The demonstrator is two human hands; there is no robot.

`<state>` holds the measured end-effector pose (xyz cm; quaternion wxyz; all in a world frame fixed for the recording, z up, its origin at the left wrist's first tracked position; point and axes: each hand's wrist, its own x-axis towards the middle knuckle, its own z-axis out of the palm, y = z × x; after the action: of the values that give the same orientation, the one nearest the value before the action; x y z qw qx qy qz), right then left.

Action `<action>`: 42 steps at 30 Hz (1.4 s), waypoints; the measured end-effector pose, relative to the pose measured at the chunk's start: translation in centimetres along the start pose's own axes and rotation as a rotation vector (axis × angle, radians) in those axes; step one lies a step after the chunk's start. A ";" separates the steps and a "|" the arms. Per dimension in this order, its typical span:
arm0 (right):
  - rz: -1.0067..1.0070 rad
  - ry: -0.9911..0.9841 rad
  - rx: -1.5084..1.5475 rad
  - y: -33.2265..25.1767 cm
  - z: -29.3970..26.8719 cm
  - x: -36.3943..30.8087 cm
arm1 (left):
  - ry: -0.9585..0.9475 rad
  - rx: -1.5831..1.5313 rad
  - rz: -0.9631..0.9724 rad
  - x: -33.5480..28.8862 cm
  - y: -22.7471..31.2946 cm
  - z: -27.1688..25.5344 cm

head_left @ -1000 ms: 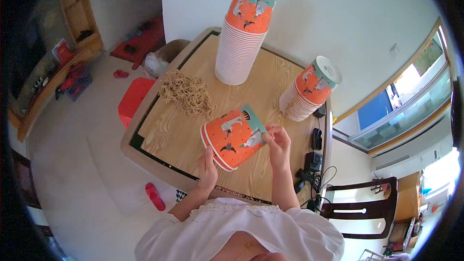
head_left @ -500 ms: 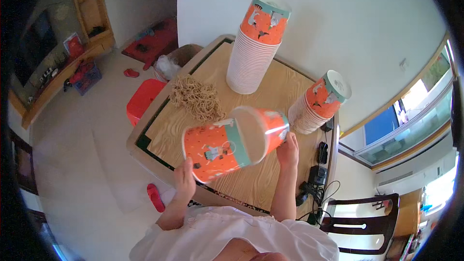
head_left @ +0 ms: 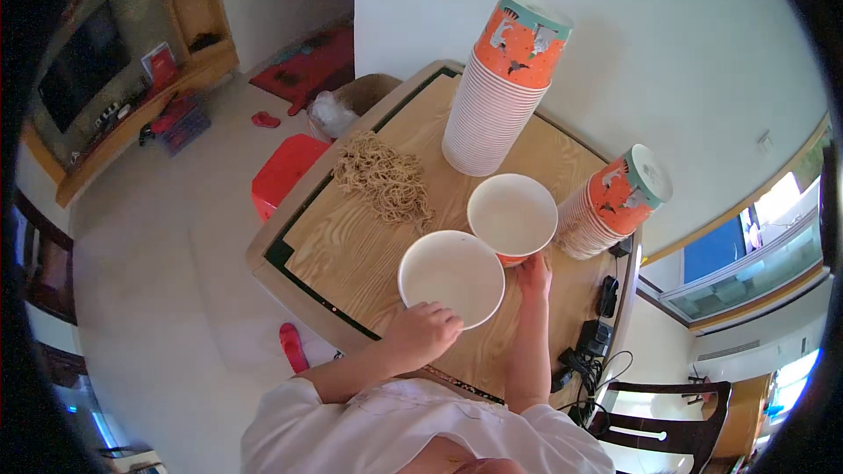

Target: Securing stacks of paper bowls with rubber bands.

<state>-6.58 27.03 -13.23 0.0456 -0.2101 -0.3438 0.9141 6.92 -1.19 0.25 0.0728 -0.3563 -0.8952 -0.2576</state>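
Note:
Two paper buckets with white insides stand side by side in front of me, mouths up. My left hand point(head_left: 422, 333) is closed over the near rim of the closer paper bucket point(head_left: 451, 276). The other paper bucket point(head_left: 512, 214) is just beyond it to the right, a strip of its orange side showing. My right hand point(head_left: 534, 275) is closed against that bucket's near right side, its fingers partly hidden. Behind them rises a tall stack of upturned buckets point(head_left: 499, 105), the top one orange and green. A shorter stack point(head_left: 619, 200) stands at the right.
A tangled heap of tan twine point(head_left: 383, 177) lies on the wooden table point(head_left: 342, 259), left of the buckets. Black adapters and cables point(head_left: 590, 342) line its right edge, near a dark chair point(head_left: 667, 426). A red stool point(head_left: 290, 171) is beyond the left edge.
The two buckets, tilted mouth to mouth before, are now apart with their openings facing up. My left hand has moved right and onto a rim. The view has shifted slightly.

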 end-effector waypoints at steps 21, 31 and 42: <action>-0.869 0.247 -0.747 3.6 -0.2 -2.2 | 0.221 0.317 -0.846 -1.7 -25.2 4.6; -0.869 0.199 -0.791 3.1 -1.4 -1.6 | 0.062 -0.262 -0.620 -11.4 -3.0 0.4; -0.927 0.286 -0.737 2.5 -1.4 -2.7 | 0.482 -1.550 0.026 -4.5 1.0 -11.4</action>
<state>-3.39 25.37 -14.77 0.4086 -0.1614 -0.6839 0.5825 10.29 -9.16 8.99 -0.0010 -0.2507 -0.4178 -0.8733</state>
